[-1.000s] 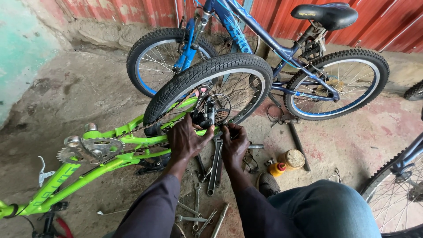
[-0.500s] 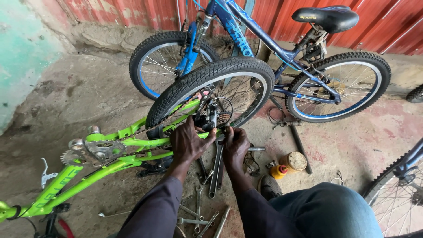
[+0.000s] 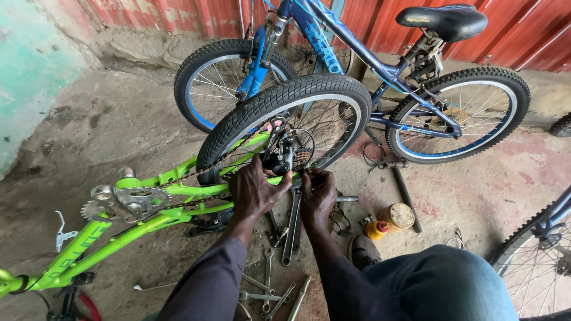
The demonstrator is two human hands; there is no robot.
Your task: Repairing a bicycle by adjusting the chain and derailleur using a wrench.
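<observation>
A bright green bicycle lies upside down in front of me, its rear wheel raised. My left hand grips the green frame stay right beside the black rear derailleur. Just right of it, my right hand is closed around a long dark wrench whose shaft hangs down toward the floor. The wrench's upper end is hidden by my fingers near the wheel axle.
A blue bicycle stands upright behind, against a red corrugated wall. Several spanners lie on the concrete below my arms. A small orange bottle and round tin sit to the right. Another wheel is at the right edge.
The view has drifted slightly; both hands stay at the rear axle, shifting only a little against the derailleur and wrench.
</observation>
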